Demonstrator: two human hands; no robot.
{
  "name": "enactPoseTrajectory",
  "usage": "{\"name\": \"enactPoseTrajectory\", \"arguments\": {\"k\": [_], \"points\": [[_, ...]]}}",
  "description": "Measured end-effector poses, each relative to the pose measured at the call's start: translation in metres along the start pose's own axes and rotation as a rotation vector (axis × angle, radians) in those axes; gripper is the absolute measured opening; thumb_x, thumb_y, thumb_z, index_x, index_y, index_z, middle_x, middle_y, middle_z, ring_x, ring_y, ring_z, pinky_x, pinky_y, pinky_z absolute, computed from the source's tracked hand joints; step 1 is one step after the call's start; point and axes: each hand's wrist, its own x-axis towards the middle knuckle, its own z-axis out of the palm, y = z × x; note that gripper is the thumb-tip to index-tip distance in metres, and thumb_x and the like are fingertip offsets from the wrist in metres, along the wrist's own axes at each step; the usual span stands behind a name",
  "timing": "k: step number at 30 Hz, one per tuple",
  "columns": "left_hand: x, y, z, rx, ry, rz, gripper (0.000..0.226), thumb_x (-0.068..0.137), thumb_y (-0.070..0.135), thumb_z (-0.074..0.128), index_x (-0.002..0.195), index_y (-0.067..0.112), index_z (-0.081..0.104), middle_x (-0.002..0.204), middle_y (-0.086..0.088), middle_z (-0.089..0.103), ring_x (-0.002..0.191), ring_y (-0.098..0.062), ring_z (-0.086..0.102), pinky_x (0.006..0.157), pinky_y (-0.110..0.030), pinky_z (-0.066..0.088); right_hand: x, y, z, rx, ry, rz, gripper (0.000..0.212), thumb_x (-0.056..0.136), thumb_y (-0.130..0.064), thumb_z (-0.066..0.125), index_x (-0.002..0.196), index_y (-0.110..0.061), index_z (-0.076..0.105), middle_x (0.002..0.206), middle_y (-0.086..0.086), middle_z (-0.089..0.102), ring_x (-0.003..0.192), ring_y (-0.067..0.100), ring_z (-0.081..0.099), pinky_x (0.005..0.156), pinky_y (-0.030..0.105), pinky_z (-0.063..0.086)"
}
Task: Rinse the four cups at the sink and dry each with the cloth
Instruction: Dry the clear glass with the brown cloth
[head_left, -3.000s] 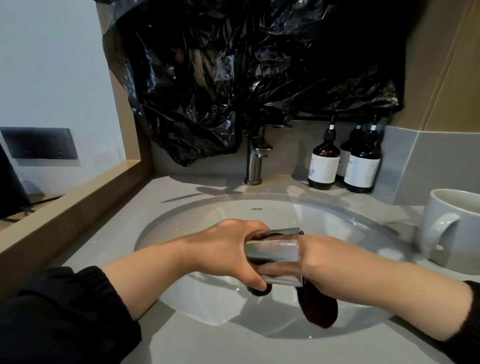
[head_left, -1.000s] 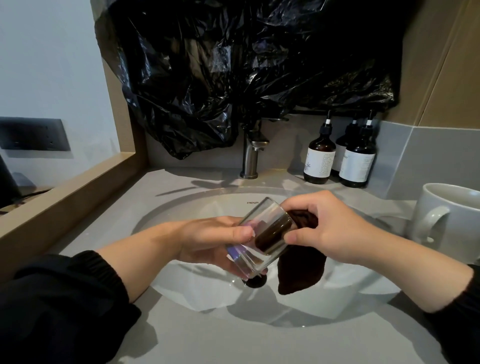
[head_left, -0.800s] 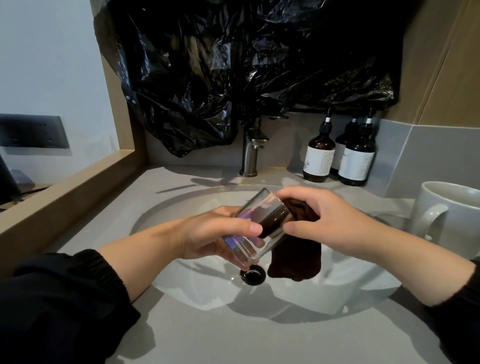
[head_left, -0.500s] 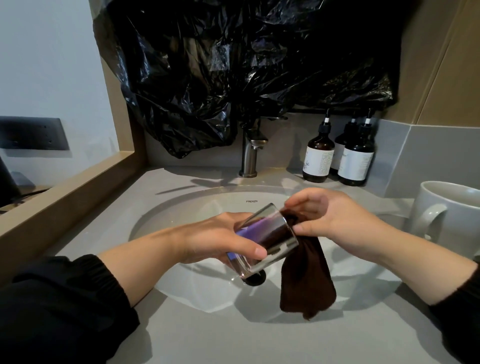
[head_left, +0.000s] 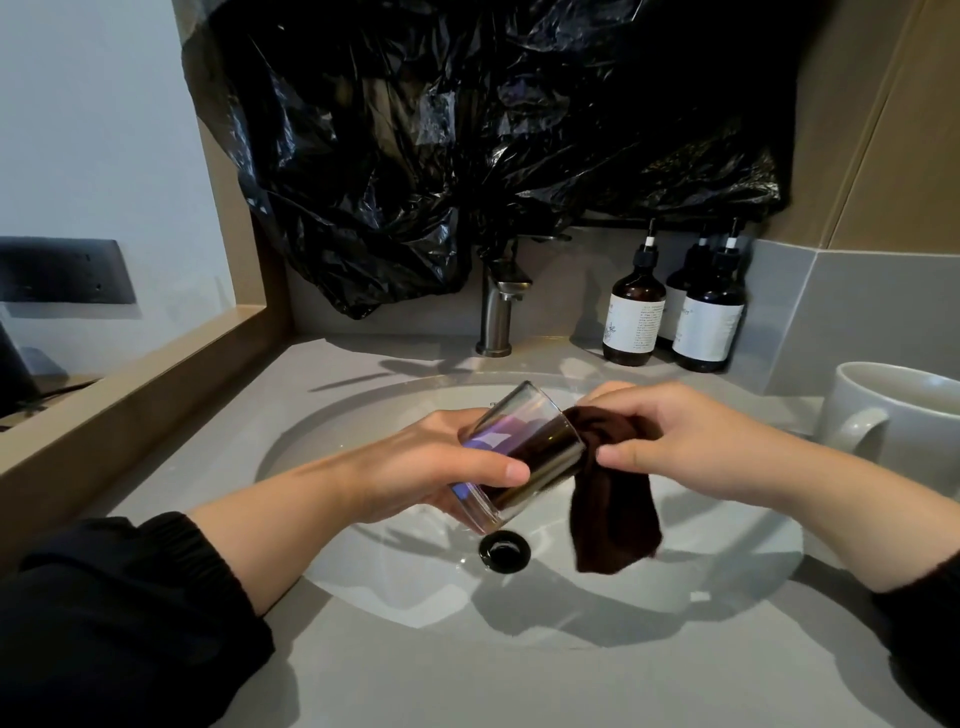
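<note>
Glass cup (head_left: 519, 457), tilted over the sink (head_left: 363, 561), is gripped by the left hand (head_left: 441, 467) while the right hand (head_left: 675, 441) pinches the brown cloth (head_left: 613, 514) stuffed inside; twisting should dry it thoroughly.

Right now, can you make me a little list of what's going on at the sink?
Left hand: grips the glass cup, tilted over the sink
Right hand: pinches the brown cloth, pushed into the cup's mouth
Cloth end: hangs loose below the hand
Tap: no water seen running
Mug: white, on the counter at right
</note>
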Motion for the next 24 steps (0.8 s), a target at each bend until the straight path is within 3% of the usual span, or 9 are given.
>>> {"name": "enactPoseTrajectory", "arguments": {"k": [3,6,10,13,16,18,21,24], "points": [[0.000,0.002,0.003,0.061,0.008,-0.003,0.040,0.069,0.029,0.069,0.107,0.034,0.059,0.115,-0.007,0.065,0.083,-0.006,0.068,0.074,-0.024,0.056,-0.004,-0.008,-0.001,0.128,0.067,-0.054,0.038,0.080,0.003,0.068,0.095,-0.032,0.072,0.098,-0.005,0.074,0.096,0.011,0.068,0.092,0.028,0.052],[0.002,0.001,0.003,0.119,0.019,0.014,0.055,0.067,0.031,0.073,0.119,0.022,0.058,0.113,-0.010,0.063,0.086,-0.010,0.066,0.077,-0.030,0.055,-0.003,-0.012,0.000,0.168,0.076,-0.079,0.042,0.077,0.008,0.068,0.094,-0.029,0.073,0.098,-0.001,0.075,0.095,0.012,0.069,0.091,0.025,0.051],[0.004,0.003,0.003,0.165,0.002,0.025,0.061,0.059,0.040,0.077,0.113,0.020,0.059,0.100,-0.007,0.065,0.085,-0.012,0.066,0.076,-0.030,0.055,0.003,-0.014,0.002,0.163,0.024,-0.071,0.031,0.083,0.006,0.064,0.095,-0.020,0.075,0.097,0.012,0.074,0.087,0.013,0.065,0.089,0.034,0.051],[0.006,0.005,0.006,0.235,-0.034,0.023,0.057,0.060,0.039,0.077,0.109,0.017,0.059,0.095,-0.002,0.063,0.081,-0.009,0.065,0.071,-0.024,0.052,0.010,-0.013,0.010,0.077,-0.112,-0.057,0.019,0.082,-0.014,0.066,0.097,-0.020,0.076,0.100,0.016,0.071,0.087,0.014,0.062,0.092,0.045,0.048],[0.006,0.002,0.009,0.294,-0.047,0.017,0.055,0.062,0.034,0.077,0.110,0.014,0.059,0.098,-0.008,0.063,0.082,-0.012,0.064,0.072,-0.025,0.054,0.011,-0.007,0.015,0.134,-0.299,0.005,0.032,0.079,-0.036,0.065,0.108,-0.022,0.070,0.112,0.014,0.069,0.104,0.030,0.064,0.097,0.048,0.045],[0.006,0.002,0.009,0.322,-0.050,0.027,0.058,0.057,0.041,0.078,0.106,0.016,0.060,0.092,-0.001,0.063,0.080,-0.010,0.063,0.069,-0.023,0.052,0.011,-0.002,0.017,0.210,-0.376,0.024,0.037,0.081,-0.035,0.067,0.114,-0.018,0.066,0.119,0.018,0.065,0.111,0.039,0.059,0.100,0.052,0.043],[0.007,0.003,0.008,0.305,-0.055,0.033,0.059,0.052,0.046,0.075,0.102,0.017,0.061,0.087,0.006,0.062,0.078,-0.009,0.062,0.069,-0.023,0.049,0.015,0.006,0.012,0.373,-0.406,0.076,0.049,0.075,-0.022,0.071,0.116,0.000,0.061,0.115,0.020,0.064,0.103,0.030,0.061,0.097,0.043,0.045],[0.006,0.002,0.006,0.311,-0.064,0.035,0.060,0.054,0.046,0.074,0.102,0.014,0.060,0.089,0.002,0.061,0.081,-0.011,0.059,0.073,-0.029,0.047,0.013,0.011,-0.002,0.485,-0.448,0.126,0.073,0.064,-0.034,0.083,0.116,0.009,0.057,0.111,0.024,0.060,0.098,0.030,0.060,0.087,0.036,0.049]]}}
